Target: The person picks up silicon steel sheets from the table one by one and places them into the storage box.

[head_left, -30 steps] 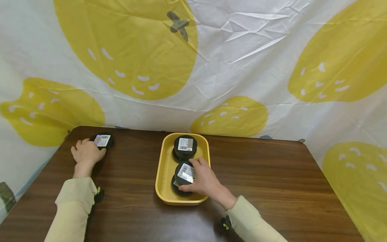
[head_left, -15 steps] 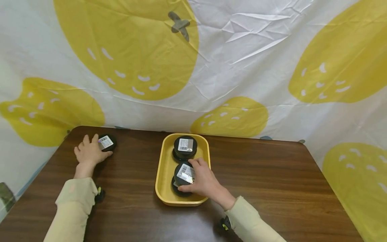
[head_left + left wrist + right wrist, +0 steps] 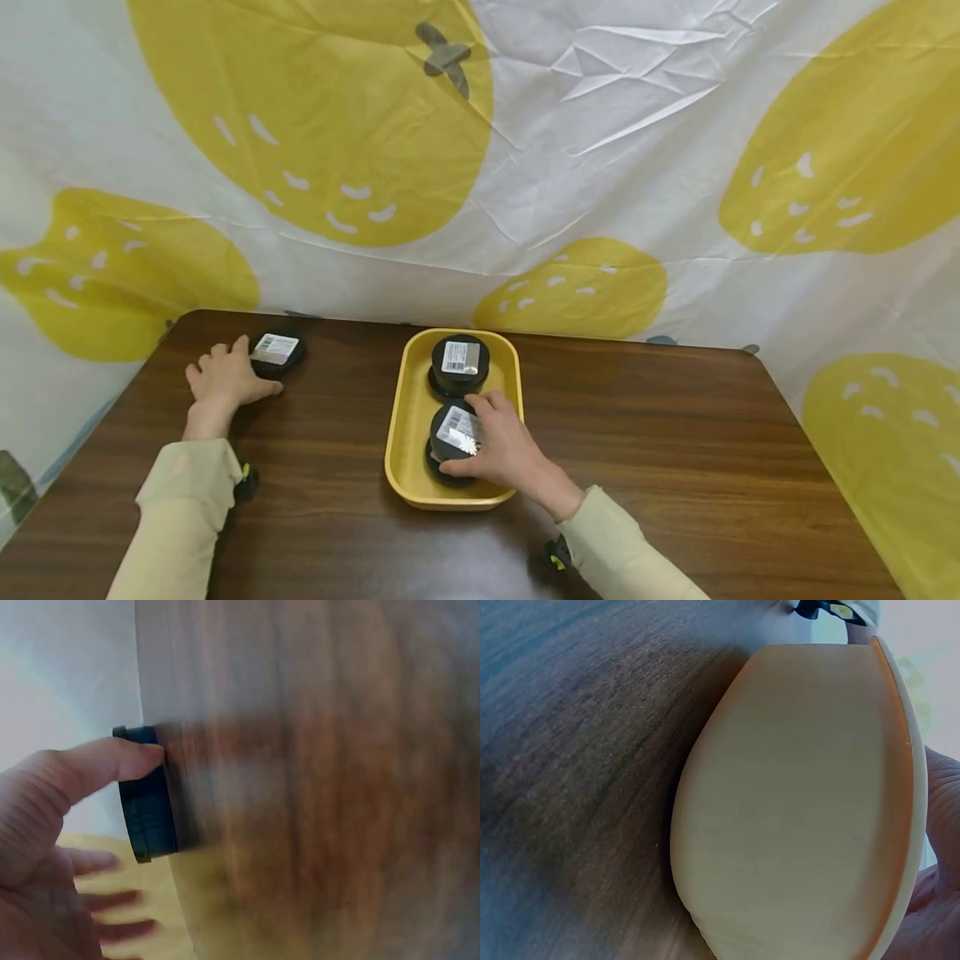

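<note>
At the table's far left, a flat round black container [image 3: 276, 350] with a white label lies on the wood. Beside it my left hand [image 3: 221, 379] has its fingers spread, fingertips at the container's left edge. In the left wrist view the thumb overlaps the side of that container [image 3: 150, 814], and the other fingers stand apart from it. My right hand [image 3: 510, 442] grips another labelled black container [image 3: 455, 429] between thumb and fingers, inside the yellow tray [image 3: 396, 417]. This one sits tilted over a lower black disc, which it partly covers.
At the tray's far end is a further black container [image 3: 459, 358], over another dark round piece. A white cloth [image 3: 600, 167] with yellow fruit prints hangs behind the brown wooden table [image 3: 675, 433]. The tray's outer wall [image 3: 795, 802] fills much of the right wrist view.
The black container at the left has shifted to the right across the table. My left hand has moved slightly right, fingers now beside it instead of over it. The right hand has barely moved.
</note>
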